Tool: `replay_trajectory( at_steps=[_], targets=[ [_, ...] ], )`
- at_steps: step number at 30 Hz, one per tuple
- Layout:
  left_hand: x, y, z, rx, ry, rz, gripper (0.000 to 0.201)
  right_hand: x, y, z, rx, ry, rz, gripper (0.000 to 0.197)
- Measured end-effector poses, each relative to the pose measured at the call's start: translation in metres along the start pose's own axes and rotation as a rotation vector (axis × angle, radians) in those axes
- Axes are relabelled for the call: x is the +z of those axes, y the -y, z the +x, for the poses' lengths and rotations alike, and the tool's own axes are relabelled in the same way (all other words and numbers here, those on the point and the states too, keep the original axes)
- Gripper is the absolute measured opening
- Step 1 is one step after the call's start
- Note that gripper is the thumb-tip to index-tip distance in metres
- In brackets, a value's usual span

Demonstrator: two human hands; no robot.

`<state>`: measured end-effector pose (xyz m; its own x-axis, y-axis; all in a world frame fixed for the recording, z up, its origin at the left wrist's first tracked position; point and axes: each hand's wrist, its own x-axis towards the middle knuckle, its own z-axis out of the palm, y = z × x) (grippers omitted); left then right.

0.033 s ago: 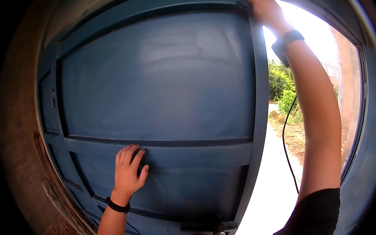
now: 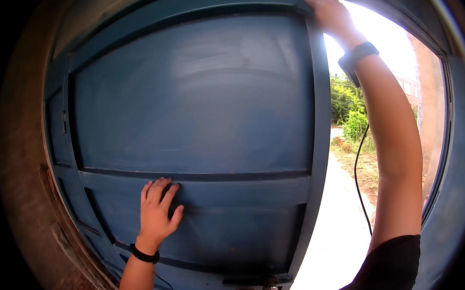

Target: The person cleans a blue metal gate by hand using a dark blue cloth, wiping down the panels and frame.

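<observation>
Left hand [image 2: 156,217]: fingers spread, right at the blue panelled door [image 2: 203,102]!
Right hand [image 2: 332,17]: high by its upper corner, can't tell the grip.

**Blue panelled door, standing ajar**

The door [image 2: 193,102] is upright and painted blue, with a bright gap along its right edge. A horizontal rail divides its broad face into a large upper panel and a lower panel, each bordered by dark recessed edges. The upper panel bears a pale sheen and faint arc-shaped marks. The left hand [image 2: 157,211] lies against the face just below the rail; the right hand [image 2: 331,17] is at the upper right corner, over a small dark item [image 2: 304,4], mostly hidden.
</observation>
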<state>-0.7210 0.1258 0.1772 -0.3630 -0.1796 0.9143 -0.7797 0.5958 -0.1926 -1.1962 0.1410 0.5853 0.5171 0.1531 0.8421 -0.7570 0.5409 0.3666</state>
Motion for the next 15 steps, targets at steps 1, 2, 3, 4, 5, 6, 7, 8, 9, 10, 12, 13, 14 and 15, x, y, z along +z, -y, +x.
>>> replay_trajectory(
  at_steps=[1,2,3,4,5,6,7,8,9,10,12,13,14,15],
  targets=[
    [-0.003,0.003,-0.001,0.036,0.015,0.043,0.050,-0.005,0.005,-0.007,0.056,0.065,-0.028,0.028],
    [-0.001,0.002,0.002,0.077,0.025,0.074,0.057,-0.007,-0.002,-0.008,0.032,0.234,-0.035,0.031],
    [0.001,0.001,0.005,0.082,0.023,0.063,0.057,-0.009,-0.005,-0.012,0.029,0.239,-0.046,0.031],
    [0.003,0.001,0.008,0.104,0.028,0.063,0.061,-0.009,-0.007,-0.017,0.051,0.181,-0.023,0.032],
    [0.005,0.000,0.008,0.118,0.033,0.063,0.066,-0.010,-0.005,-0.018,0.067,0.123,0.004,0.033],
    [0.008,0.003,0.007,0.113,0.036,0.060,0.066,-0.009,-0.004,-0.017,0.062,0.126,0.006,0.033],
    [0.012,0.007,0.004,0.117,0.006,0.091,0.067,-0.007,0.000,-0.015,0.071,0.121,0.030,0.034],
    [0.011,0.011,-0.001,0.113,-0.025,0.133,0.069,-0.005,0.002,-0.010,0.084,0.121,0.057,0.036],
    [0.013,0.012,-0.002,0.095,-0.027,0.134,0.069,-0.003,0.001,-0.003,0.091,0.127,0.076,0.038],
    [0.013,0.013,0.001,0.096,-0.037,0.059,0.069,-0.002,-0.001,0.004,0.109,0.135,0.103,0.040],
    [0.012,0.008,0.005,0.069,-0.038,0.009,0.069,0.004,-0.018,0.019,0.155,0.158,0.156,0.046],
    [0.010,0.006,0.007,0.035,-0.040,0.044,0.069,0.007,-0.024,0.028,0.187,0.170,0.188,0.049],
    [0.017,0.001,0.010,0.069,-0.078,0.021,0.069,0.008,-0.035,0.036,0.204,0.183,0.198,0.052],
    [0.023,-0.004,0.012,0.103,-0.113,-0.001,0.068,0.009,-0.046,0.041,0.222,0.195,0.211,0.056]
  ],
)
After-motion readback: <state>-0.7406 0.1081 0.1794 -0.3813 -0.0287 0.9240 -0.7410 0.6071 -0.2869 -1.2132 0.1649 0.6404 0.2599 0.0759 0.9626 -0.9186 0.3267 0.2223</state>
